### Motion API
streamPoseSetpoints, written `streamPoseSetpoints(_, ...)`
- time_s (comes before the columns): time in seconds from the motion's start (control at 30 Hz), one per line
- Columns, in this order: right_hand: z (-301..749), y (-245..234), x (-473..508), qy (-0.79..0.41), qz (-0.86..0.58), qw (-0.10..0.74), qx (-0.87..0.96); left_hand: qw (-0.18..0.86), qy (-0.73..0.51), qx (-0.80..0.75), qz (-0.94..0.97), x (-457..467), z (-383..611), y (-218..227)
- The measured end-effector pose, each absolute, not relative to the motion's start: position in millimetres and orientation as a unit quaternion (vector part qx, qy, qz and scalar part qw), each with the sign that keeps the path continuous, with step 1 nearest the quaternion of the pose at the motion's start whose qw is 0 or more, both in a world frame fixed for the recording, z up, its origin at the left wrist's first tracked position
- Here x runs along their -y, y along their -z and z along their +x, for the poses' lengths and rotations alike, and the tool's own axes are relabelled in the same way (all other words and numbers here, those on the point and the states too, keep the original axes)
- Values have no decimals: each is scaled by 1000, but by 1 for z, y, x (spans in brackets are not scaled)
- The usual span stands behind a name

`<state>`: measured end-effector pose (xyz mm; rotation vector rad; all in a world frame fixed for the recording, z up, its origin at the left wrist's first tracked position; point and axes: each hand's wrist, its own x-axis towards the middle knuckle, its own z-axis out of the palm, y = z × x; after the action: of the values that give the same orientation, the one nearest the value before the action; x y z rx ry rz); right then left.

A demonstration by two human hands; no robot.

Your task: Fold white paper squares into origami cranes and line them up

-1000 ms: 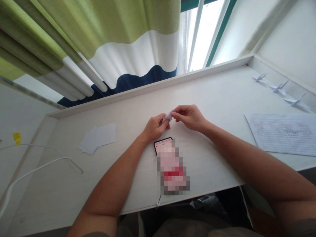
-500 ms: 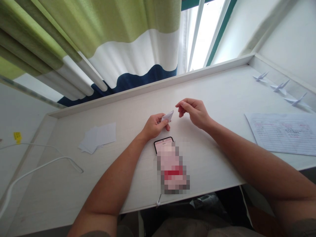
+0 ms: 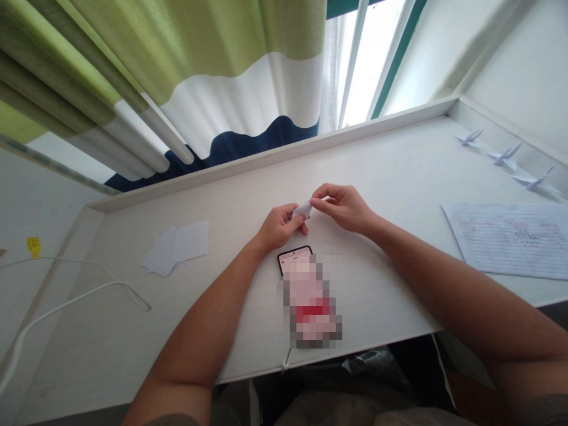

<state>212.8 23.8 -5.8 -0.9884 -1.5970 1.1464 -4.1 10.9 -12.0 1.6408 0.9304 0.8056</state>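
A small folded piece of white paper [image 3: 302, 210] sits between my two hands above the white desk [image 3: 231, 331]. My left hand [image 3: 278, 228] grips it with thumb and fingers. My right hand [image 3: 341, 207] reaches in from the right, its fingertips pinching the paper's right end. Just below my left hand lies a smartphone [image 3: 293, 258] with a black frame, its lit screen mostly pixelated.
Several finished paper cranes [image 3: 504, 155] stand along the ledge at the right. A lined, written sheet [image 3: 506, 239] lies right, a small stack of white paper squares [image 3: 175, 248] left. A white cable [image 3: 75, 299] curves at the far left, below striped curtains [image 3: 177, 77].
My right hand has moved back in to the left and now pinches the folded paper, which it was apart from half a second ago. The paper has tilted lower in my left hand.
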Motion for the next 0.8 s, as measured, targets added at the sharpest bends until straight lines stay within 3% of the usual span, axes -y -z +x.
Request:
streamPoseSetpoints(0.2, 206, 9, -22, -522, -366, 444, 630, 470, -337, -397, 713, -10, -1, 11)
streamPoseSetpoints(0.8, 200, 7, -16, -501, -323, 469, 652, 551, -316, -354, 686, -13, -3, 12)
